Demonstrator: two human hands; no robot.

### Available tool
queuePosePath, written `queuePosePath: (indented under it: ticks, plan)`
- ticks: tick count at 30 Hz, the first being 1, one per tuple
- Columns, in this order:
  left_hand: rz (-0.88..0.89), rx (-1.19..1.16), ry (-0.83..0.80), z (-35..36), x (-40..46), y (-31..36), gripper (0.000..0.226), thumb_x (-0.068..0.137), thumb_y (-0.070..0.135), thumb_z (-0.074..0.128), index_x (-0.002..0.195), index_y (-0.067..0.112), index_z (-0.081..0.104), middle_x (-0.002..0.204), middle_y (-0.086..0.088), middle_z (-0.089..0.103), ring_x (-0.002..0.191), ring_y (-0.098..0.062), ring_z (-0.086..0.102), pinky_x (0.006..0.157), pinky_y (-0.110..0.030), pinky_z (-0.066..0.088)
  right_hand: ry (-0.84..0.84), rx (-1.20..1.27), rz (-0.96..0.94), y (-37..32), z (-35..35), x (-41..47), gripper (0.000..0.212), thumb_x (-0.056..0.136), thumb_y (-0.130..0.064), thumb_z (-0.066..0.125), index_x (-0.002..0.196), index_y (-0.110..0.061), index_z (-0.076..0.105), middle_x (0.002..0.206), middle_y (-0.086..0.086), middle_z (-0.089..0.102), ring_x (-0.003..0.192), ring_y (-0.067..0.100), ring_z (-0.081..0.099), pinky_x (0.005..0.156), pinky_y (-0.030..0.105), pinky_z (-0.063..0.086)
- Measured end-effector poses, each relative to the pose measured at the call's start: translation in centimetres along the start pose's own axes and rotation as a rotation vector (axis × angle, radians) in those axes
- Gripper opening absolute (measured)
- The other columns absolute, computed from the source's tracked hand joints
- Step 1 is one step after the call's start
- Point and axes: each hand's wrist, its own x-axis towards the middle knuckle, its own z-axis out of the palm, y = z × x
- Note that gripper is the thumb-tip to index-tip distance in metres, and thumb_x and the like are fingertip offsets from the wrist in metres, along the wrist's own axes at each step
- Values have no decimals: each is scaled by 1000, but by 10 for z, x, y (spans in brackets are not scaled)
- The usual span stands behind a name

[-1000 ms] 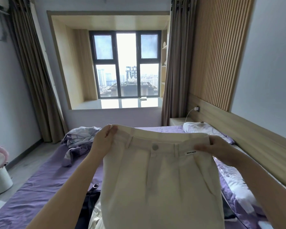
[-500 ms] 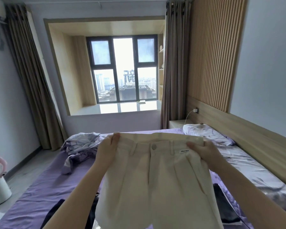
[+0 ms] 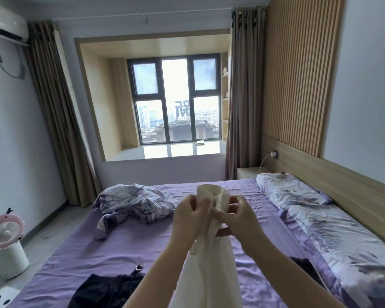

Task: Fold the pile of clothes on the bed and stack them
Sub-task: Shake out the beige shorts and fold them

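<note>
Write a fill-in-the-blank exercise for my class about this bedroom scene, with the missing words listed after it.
1. Both hands, left hand and right hand, grip the cream-white fabric trousers by the ____.
2. The trousers hang over a bed with a ____ sheet.
3. The crumpled lilac patterned garment lies on the person's ____ side.
4. The black lacy garment lies ____ the bed.

Missing words: waistband; purple; left; on

text: none readable | sign [image 3: 182, 107] on the rooftop outside the window [image 3: 175, 101]: large characters seen from behind, not legible | trousers [image 3: 211, 258]: no label in view
</note>
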Motion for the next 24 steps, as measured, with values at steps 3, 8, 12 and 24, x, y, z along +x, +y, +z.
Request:
queuePosePath:
  ticks: [3,8,12,24]
  plan:
    - [1,-113,-45,2,-8,2,21,94,24,57,78,14,65,71,-1,67,62,-5,57,60,-23,46,-9,-94,-63,0,7,-4,31,81,-15,74,106,-14,56,94,6,69,82,20,70,66,46,60]
    - [39,-113,-193,-6,-11,3,4,88,27,67,91,29,69,81,8,72,72,2,63,67,-16,50,-200,8,-98,3,-2,-4,33,92,2,49,115,-17,65,97,3,73,90,18,70,71,36,60]
    - [82,-45,-145,-12,-8,3,19,85,10,68,101,21,69,91,2,71,81,-10,62,82,-33,51,-167,32,-138,16,-17,5,47,87,14,46,109,-24,65,105,-2,71,106,19,64,79,24,56]
    - [56,-144,-344,-42,-12,-8,23,97,11,52,106,28,65,97,10,67,85,-7,58,79,-28,45,-401,96,36,56,-63,25,54,63,-20,86,113,-12,67,108,7,72,101,23,67,75,26,56]
